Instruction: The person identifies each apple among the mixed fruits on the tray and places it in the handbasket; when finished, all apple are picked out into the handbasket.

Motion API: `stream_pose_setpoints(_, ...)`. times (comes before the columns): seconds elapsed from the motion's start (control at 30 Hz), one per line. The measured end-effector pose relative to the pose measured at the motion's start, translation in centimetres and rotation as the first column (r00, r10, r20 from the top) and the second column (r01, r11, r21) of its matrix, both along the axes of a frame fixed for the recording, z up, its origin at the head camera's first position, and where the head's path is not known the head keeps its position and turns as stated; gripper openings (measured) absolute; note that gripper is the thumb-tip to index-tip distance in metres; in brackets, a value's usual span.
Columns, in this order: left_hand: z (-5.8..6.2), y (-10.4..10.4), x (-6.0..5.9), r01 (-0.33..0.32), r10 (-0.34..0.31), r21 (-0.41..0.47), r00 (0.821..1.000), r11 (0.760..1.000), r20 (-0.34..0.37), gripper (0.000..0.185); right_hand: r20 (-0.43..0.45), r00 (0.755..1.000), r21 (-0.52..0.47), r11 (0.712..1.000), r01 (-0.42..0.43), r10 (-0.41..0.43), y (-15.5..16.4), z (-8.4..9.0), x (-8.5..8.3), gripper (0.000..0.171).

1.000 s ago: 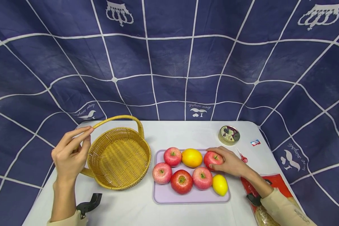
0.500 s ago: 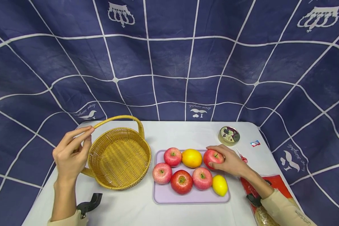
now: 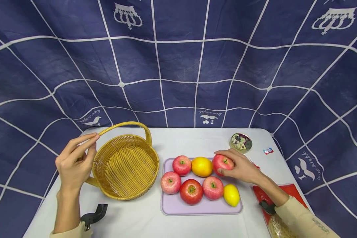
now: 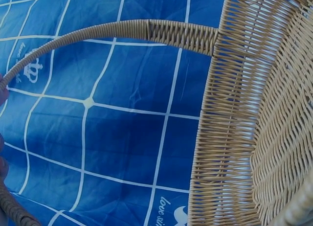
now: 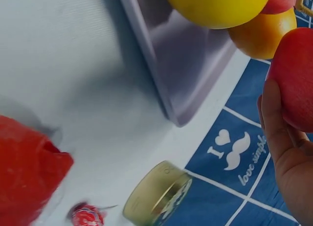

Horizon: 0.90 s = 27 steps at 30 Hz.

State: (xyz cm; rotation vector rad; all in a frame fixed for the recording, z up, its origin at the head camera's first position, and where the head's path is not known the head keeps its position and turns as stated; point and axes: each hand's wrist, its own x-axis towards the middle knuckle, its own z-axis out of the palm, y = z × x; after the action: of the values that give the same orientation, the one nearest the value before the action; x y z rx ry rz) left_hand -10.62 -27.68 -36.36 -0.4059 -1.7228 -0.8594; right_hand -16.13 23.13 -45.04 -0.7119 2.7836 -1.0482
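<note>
Backdrop [image 3: 178,66] "love simple" | right hand [image 3: 241,168] fingers clamped on apple [image 3: 222,163] | left hand [image 3: 74,163] fingers pinch basket handle [image 3: 123,124]

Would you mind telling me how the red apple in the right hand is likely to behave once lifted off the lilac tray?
The red apple looks round and smooth, so it would probably roll if released. It seems firm; the right hand likely needs its curled grip.

- The basket [image 3: 125,165] is yellow-brown and woven.
- The apples [image 3: 191,191] are red; one pinker.
- The tray [image 3: 178,206] is light purple.
- The cloth [image 3: 178,66] is dark blue with white lines.
</note>
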Motion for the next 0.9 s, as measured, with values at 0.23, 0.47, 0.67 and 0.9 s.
stream_pose_setpoints(0.23,0.0,0.0,0.0,-0.001,0.001,-0.001,1.000,1.000,0.004,0.012,0.004,1.000,0.000,1.000,-0.024,0.024,-1.0,0.6,0.1,0.061)
stream_pose_setpoints(0.47,0.0,0.0,0.0,-0.009,0.009,-0.004,1.000,1.000,0.003,0.012,0.032,0.998,-0.014,0.999,-0.050,0.050,-2.1,1.0,0.0,0.060)
stream_pose_setpoints(0.67,0.0,0.0,0.0,-0.011,0.011,-0.003,1.000,1.000,0.006,0.012,0.025,0.997,-0.017,0.997,-0.072,0.072,-3.1,1.2,-0.2,0.061)
stream_pose_setpoints(0.9,0.0,0.1,0.1,-0.018,0.018,-0.005,1.000,1.000,0.011,0.013,0.033,0.994,-0.036,0.994,-0.103,0.104,-4.1,1.7,-0.4,0.062)
